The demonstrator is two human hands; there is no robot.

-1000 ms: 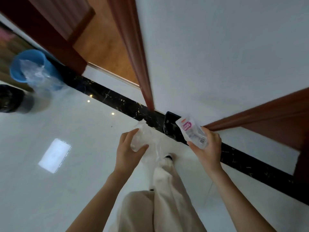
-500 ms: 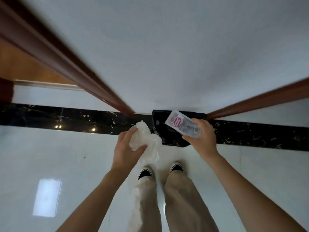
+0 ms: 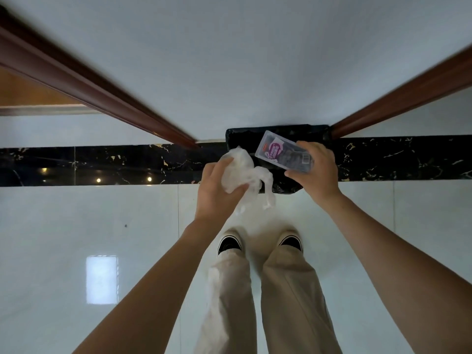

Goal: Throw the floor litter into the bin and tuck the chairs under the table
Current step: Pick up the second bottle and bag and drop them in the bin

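Observation:
My left hand [image 3: 219, 192] grips a crumpled clear plastic bag [image 3: 242, 169], whose loose ends hang down below the fingers. My right hand [image 3: 316, 172] holds a clear plastic packet with a pink label [image 3: 283, 155], tilted flat. Both hands hover over a black-lined bin [image 3: 275, 132] that stands against the white wall, straight ahead of my feet. The packet and the bag cover most of the bin's opening. No chairs or table are in view.
A white wall [image 3: 242, 60] rises ahead, framed by dark red-brown wooden trims left [image 3: 102, 90] and right [image 3: 398, 100]. A black marble strip [image 3: 102, 164] runs across the glossy white tile floor [image 3: 76, 238]. My shoes [image 3: 229, 242] stand just short of the bin.
The view has swung from the left to face the bin squarely; the blue bucket has left the frame. Both hands, still holding bag and packet, have come over the bin's opening.

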